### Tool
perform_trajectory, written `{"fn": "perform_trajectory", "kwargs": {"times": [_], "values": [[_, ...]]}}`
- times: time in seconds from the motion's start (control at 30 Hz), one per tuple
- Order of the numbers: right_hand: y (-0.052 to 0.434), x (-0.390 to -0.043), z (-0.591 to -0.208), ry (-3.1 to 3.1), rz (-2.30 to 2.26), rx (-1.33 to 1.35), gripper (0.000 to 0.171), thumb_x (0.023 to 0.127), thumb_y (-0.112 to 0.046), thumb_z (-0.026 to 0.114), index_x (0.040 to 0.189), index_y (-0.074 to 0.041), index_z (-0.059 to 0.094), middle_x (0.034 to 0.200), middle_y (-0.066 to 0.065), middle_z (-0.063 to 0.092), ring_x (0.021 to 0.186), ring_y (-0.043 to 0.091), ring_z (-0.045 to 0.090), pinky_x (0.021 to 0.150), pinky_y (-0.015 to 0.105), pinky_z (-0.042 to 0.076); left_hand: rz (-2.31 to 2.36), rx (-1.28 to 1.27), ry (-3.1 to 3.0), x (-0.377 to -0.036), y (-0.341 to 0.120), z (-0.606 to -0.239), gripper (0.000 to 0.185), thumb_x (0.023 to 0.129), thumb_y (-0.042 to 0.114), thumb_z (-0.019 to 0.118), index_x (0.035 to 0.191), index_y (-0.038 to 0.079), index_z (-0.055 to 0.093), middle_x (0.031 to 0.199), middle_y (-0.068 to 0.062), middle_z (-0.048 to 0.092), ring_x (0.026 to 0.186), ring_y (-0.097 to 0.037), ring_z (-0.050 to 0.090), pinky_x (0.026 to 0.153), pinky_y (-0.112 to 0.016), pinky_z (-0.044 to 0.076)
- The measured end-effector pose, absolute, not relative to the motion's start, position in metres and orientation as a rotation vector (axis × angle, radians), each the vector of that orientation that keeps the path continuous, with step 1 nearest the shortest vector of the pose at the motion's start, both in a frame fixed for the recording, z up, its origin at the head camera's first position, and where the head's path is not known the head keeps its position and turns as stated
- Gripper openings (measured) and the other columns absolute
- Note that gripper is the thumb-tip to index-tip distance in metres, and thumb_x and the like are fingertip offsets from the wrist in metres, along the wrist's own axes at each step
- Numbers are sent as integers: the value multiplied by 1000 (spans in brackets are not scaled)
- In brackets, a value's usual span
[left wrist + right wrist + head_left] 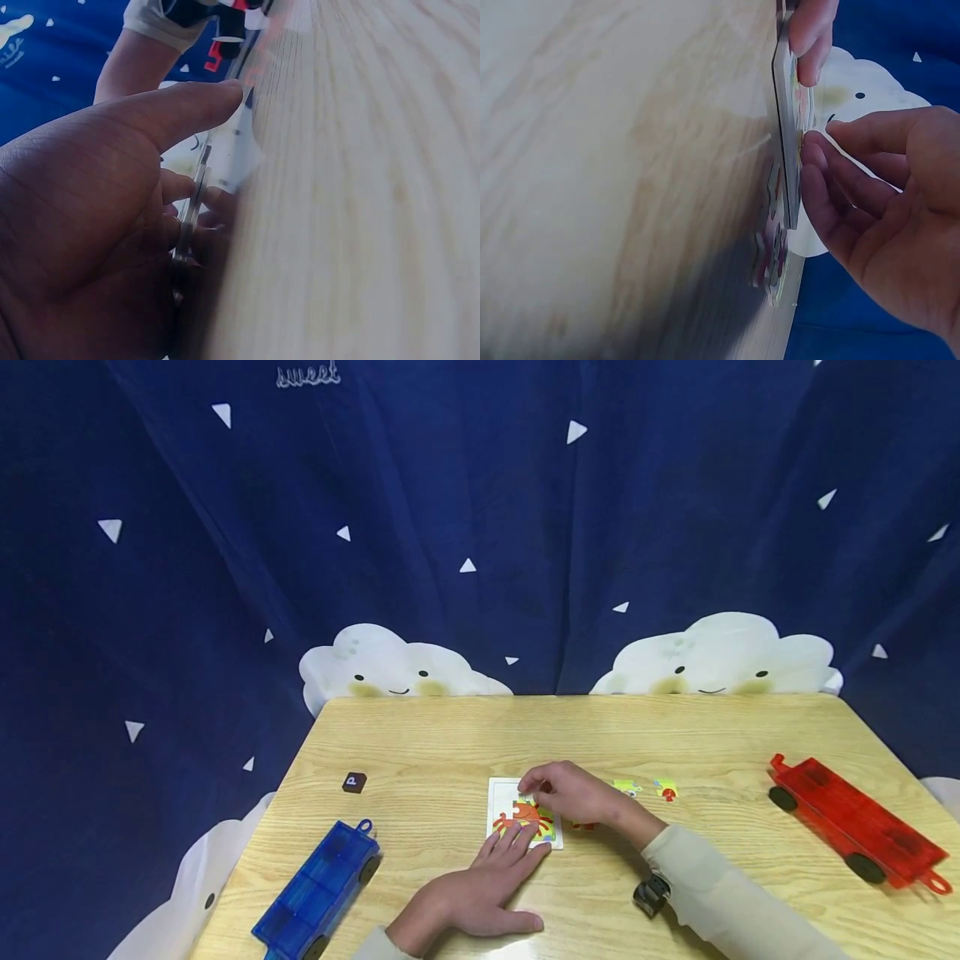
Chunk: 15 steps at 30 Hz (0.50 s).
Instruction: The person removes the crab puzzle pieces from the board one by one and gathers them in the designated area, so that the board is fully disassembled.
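Observation:
A square jigsaw board (492,810) with a white border lies mid-table, holding a partly assembled picture of a red crab (528,812) on yellow-green. My left hand (487,889) rests on its near edge, fingers extended and thumb spread out. Over the far right part of the board is my right hand (573,793), its fingers bent and fingertips touching the board's face (807,97). Whether a piece sits between that thumb and index finger is hidden. Loose puzzle pieces (771,251) lie beside the board; one red piece (585,826) is partly covered by the right hand.
Further right are two yellow-green puzzle pieces (628,787) (666,789). A blue toy wagon (318,889) stands at the left and a red toy wagon (858,822) at the right. A small dark block (355,782) lies back left. A blue curtain (480,527) hangs behind the table.

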State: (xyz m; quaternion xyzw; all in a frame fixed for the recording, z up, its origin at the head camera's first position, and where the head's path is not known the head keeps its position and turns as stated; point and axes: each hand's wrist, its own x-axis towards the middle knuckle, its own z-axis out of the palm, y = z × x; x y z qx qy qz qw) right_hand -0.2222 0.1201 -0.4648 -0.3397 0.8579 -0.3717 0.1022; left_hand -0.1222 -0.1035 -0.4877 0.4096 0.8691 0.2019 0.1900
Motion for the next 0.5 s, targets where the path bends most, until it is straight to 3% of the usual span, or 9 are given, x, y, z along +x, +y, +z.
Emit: {"fn": "perform_trajectory", "kwargs": {"times": [0.5], "values": [[119,-220,-470,2536,-1110,-987,29,95,9,54,113,-4,73,110,4,73,105,21,65,91,39,52,574,1149,2450,-121,-104,-486,88,102,58,52,166,12,13,171,-17,1,155,-36,-3,122,-59,7]]}}
